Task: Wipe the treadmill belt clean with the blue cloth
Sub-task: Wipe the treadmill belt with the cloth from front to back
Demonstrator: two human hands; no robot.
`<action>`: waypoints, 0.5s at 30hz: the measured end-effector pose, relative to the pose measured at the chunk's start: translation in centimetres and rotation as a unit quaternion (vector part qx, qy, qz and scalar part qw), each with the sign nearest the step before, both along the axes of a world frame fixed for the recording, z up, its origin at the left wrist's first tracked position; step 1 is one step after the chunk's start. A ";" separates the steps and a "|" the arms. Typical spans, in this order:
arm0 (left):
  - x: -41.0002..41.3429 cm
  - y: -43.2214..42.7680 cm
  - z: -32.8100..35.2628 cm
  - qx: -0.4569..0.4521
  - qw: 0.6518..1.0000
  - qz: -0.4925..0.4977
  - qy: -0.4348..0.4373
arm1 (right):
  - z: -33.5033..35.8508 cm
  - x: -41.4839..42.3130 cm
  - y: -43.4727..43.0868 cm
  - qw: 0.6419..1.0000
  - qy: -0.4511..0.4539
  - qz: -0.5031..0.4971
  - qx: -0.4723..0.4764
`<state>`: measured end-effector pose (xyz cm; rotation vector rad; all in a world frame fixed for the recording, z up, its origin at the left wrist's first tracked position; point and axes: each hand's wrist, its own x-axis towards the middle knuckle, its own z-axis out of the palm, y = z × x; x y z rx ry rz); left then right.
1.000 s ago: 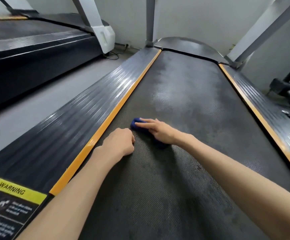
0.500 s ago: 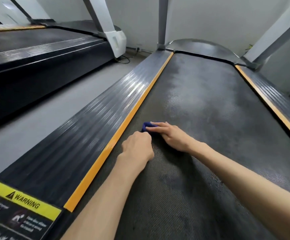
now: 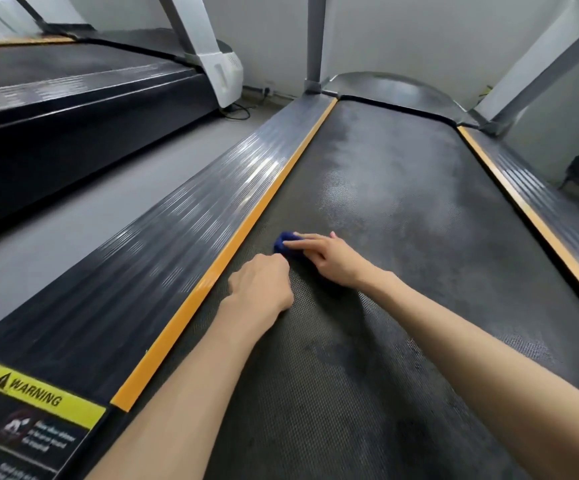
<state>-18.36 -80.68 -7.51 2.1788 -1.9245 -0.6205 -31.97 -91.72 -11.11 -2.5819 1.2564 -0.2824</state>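
Note:
The dark, textured treadmill belt (image 3: 402,209) runs away from me, with greyish dusty patches further up. My right hand (image 3: 329,259) lies flat on the blue cloth (image 3: 283,241) and presses it onto the belt near the left orange strip. Only the cloth's far left end shows past the fingertips. My left hand (image 3: 262,287) rests as a closed fist on the belt, just in front of and left of the right hand, holding nothing that I can see.
An orange strip (image 3: 232,251) and a ribbed black side rail (image 3: 142,271) border the belt on the left, with a yellow warning label (image 3: 35,393) near me. A matching right rail (image 3: 537,202) lies opposite. A second treadmill (image 3: 73,98) stands left across grey floor. Grey uprights rise ahead.
Both hands and the cloth have stayed close to the left strip; my left fist has drawn slightly nearer the cloth. My head has shifted, so the view has swung a little.

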 end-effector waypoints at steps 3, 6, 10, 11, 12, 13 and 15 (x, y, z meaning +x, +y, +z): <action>-0.4 0.5 -0.2 -0.009 1.000 -0.013 -0.008 | 0.1 -0.8 -3.6 0.978 0.038 -0.207 -0.004; -0.4 0.9 0.0 -0.014 0.999 -0.012 -0.034 | -0.2 0.4 -3.9 0.977 0.037 -0.208 -0.029; -1.3 0.7 0.9 -0.005 0.998 -0.004 -0.060 | -0.7 0.7 -1.8 0.997 -0.005 -0.079 0.000; -2.1 0.8 1.0 -0.003 0.997 -0.009 -0.080 | -0.8 0.1 -1.7 0.996 -0.002 -0.084 -0.006; -3.1 0.9 1.2 -0.002 0.995 -0.019 -0.096 | -0.8 -0.8 -1.6 0.994 0.006 -0.105 -0.014; -4.3 1.0 1.3 -0.005 0.994 -0.035 -0.103 | -0.8 -1.9 -1.6 0.990 0.015 -0.138 -0.022; -6.7 1.1 1.1 -0.012 0.993 -0.077 -0.094 | -0.6 -5.3 -1.0 0.975 0.029 -0.216 -0.033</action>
